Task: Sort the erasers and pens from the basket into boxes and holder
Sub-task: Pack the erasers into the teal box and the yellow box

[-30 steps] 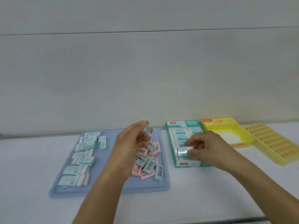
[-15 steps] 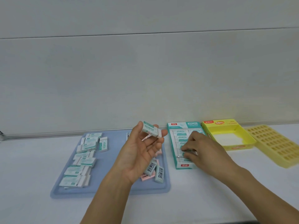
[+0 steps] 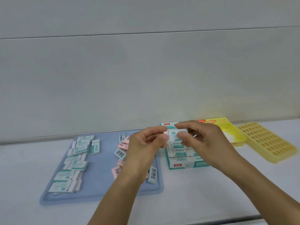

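Observation:
Both hands hold one white-and-teal eraser (image 3: pixel 172 133) in the air above the far end of the teal eraser box (image 3: pixel 183 164). My left hand (image 3: pixel 144 146) pinches its left end and my right hand (image 3: pixel 203 140) pinches its right end. The teal box holds rows of matching erasers. On the blue tray (image 3: pixel 100 182), white-and-teal erasers (image 3: pixel 76 159) lie in a column at the left. Pink erasers (image 3: pixel 123 144) and teal barcode erasers (image 3: pixel 120 153) lie loose near the tray's middle, partly hidden by my left wrist.
A yellow box (image 3: pixel 233 132) with white contents stands right of the teal box. A yellow slotted holder (image 3: pixel 267 142) lies at the far right. A grey wall runs behind the white table (image 3: pixel 24 168).
My right hand lifted out of the teal box and met my left hand. The eraser that lay on my left fingertips is now pinched by both hands.

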